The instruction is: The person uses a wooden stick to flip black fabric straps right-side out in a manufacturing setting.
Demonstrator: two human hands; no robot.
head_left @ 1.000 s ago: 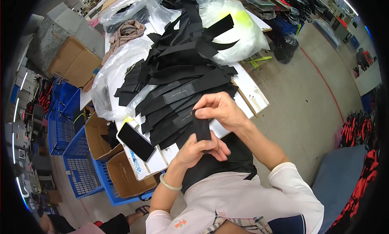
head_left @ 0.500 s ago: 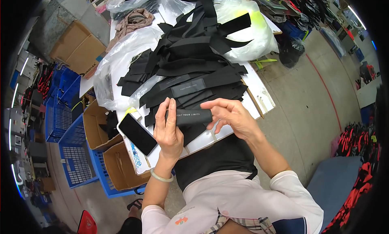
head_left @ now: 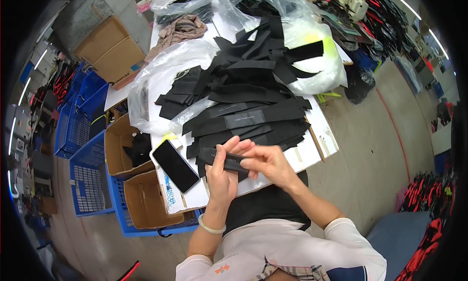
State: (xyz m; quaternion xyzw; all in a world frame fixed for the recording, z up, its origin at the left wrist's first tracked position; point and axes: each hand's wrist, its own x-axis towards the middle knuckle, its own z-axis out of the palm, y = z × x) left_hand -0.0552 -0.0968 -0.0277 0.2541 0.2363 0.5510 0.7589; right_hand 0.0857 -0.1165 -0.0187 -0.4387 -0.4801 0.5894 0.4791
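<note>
A black fabric strip with pale printing lies across my left hand, its thumb over the front and its fingers behind. My right hand pinches the strip's right end between thumb and fingers. The strip looks folded or rolled narrow; its exact shape is partly hidden by my fingers. Just beyond my hands, a large heap of black fabric strips covers the middle of the white table. One strip on the near side of the heap carries a dark grey printed patch.
Left of my hands lies a black-screened phone. Open cardboard boxes and blue plastic crates stand beside the table's left side. Clear plastic bags and a checked cloth lie further back. A stuffed white bag sits at the right.
My right hand has closed in on the strip, bringing the hands nearer together. The strip has tilted and shows less of its face. The whole view has shifted slightly.
</note>
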